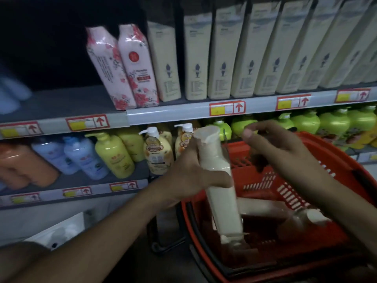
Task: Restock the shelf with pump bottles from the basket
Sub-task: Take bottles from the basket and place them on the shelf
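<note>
Left hand [193,176] wrapped round the middle of a cream pump bottle [220,190], lifted over the red basket [318,148]; more bottles [265,207] lying inside. Right hand [273,148] hovering beside the pump top, fingers loosely curled, holding nothing. Risks: one-handed mid-body grip slipping; bottle clipping the shelf edge [167,113]; toppling the leaning pink bottles [124,66].

Two bare forearms in view, left hand [189,176] and right hand [279,148] both uncovered: no sleeves showing, no gloves, no rings, no watch at either wrist.
</note>
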Action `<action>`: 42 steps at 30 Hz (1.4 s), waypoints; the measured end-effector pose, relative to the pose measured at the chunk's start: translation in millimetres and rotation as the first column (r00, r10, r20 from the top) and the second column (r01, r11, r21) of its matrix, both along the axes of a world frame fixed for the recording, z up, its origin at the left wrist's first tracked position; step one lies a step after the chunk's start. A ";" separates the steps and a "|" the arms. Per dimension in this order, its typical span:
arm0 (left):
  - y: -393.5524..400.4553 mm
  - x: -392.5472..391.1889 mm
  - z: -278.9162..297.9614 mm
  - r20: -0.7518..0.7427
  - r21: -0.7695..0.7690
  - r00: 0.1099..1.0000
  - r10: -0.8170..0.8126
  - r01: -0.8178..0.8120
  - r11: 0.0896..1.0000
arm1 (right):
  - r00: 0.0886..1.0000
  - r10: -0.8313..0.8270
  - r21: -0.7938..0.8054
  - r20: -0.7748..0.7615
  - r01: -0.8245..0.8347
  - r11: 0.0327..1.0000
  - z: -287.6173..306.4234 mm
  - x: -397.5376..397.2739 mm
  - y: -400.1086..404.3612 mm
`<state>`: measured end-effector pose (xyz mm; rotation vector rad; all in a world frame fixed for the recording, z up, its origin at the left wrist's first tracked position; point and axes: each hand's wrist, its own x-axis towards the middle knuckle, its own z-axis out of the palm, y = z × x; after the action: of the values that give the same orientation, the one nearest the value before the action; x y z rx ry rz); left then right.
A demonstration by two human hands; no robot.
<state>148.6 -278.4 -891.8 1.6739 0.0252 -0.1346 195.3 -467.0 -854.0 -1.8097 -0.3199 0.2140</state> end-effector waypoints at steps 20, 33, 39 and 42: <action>71.1 -49.9 69.8 0.282 0.079 0.929 0.241 -0.273 0.959 | 0.988 0.141 0.218 0.067 -0.152 0.964 32.5 -51.5 76.1; 225.9 -63.9 235.8 0.624 0.067 0.665 0.411 -0.569 0.819 | 0.914 0.162 0.361 0.371 -0.303 0.882 176.8 -26.1 266.0; 303.0 -16.8 308.3 0.776 0.062 0.478 0.411 -0.706 0.705 | 0.791 0.158 0.282 0.591 -0.386 0.878 259.7 17.4 363.0; 335.3 20.0 315.8 0.769 0.049 0.449 0.456 -0.751 0.658 | 0.770 0.169 0.217 0.615 -0.371 0.903 272.7 49.4 399.5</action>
<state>168.7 56.9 -576.0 1.9025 0.0971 1.1864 244.7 -67.4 -581.3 -1.4473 -1.0101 -0.2028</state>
